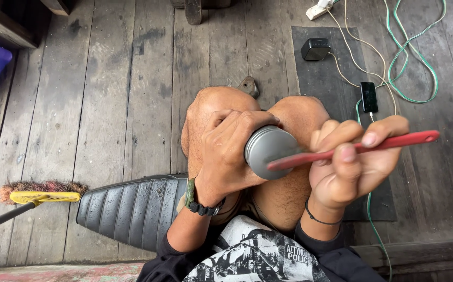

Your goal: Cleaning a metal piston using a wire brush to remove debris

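My left hand (226, 156) is wrapped around a round silver metal tin (268, 150), held on its side above my bare knees. In my right hand (349, 167) I grip a long red flat tool (393, 142) by its middle. The tool's near tip rests against the flat end face of the tin, and its far end sticks out to the right past my fingers. Both hands are over my lap.
A black ribbed seat cushion (130, 209) lies on the wooden plank floor (132, 94) at my left. A yellow-headed broom (41, 194) is at far left. A dark mat (331, 83) holds a black adapter (316, 48), a phone (369, 96) and green and white cables (409, 57).
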